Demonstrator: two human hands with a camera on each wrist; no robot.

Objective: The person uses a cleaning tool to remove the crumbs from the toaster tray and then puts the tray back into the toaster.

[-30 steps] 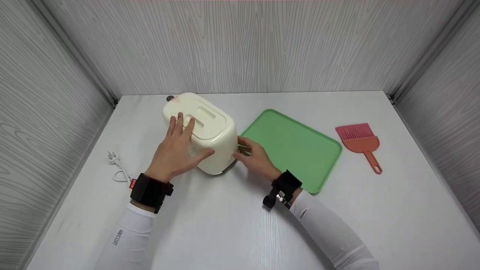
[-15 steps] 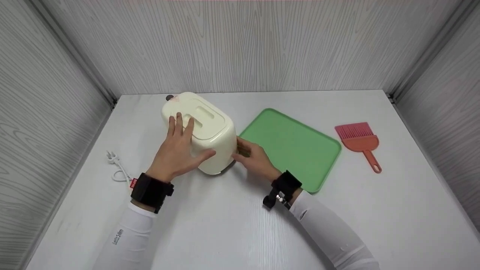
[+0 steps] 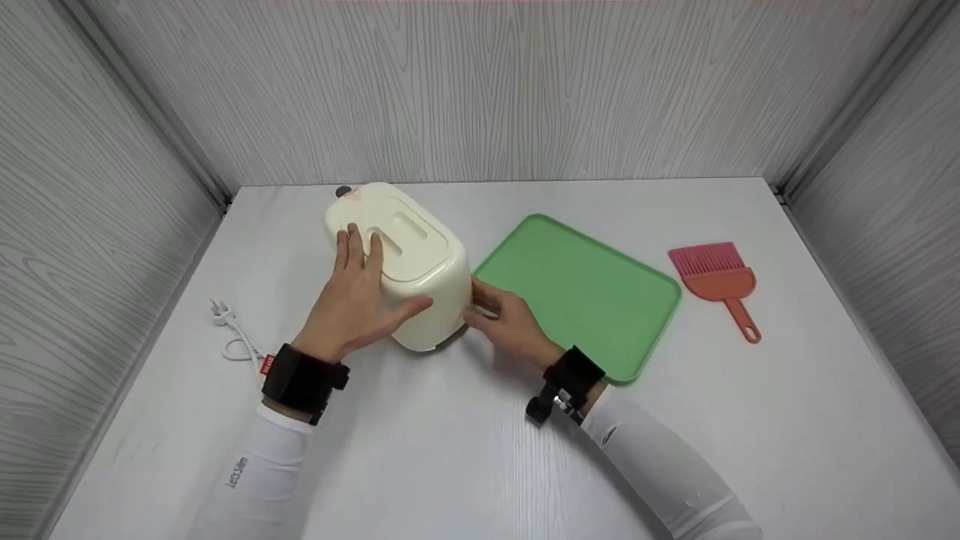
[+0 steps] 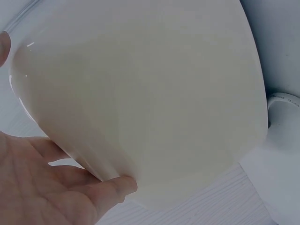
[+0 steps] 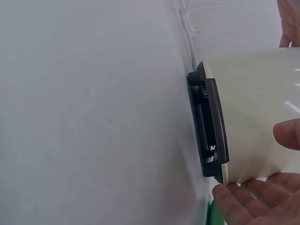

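A cream toaster (image 3: 442,292) stands left of the middle of the table, with two slot-shaped recesses on top and a dark knob at its far end. My left hand (image 3: 349,311) rests over its near left corner, straight fingers on the top and the outstretched thumb on the near end. In the left wrist view, the left hand (image 4: 56,187) touches the cream side. My right hand (image 3: 514,319) grips the lower right corner. In the right wrist view, its thumb (image 5: 288,133) and fingers (image 5: 262,197) lie around the cream wall, beside the dark strip (image 5: 218,122) and black feet.
A green tray (image 3: 592,292) lies right of the toaster. Farther right are a pink brush and an orange dustpan (image 3: 720,283). A white plug and cord (image 3: 236,326) lie at the left. Wood-patterned walls (image 3: 480,90) border the back and sides of the table.
Very little differs. The toaster's near end and my right hand have shifted slightly left. My left hand keeps its place on the toaster.
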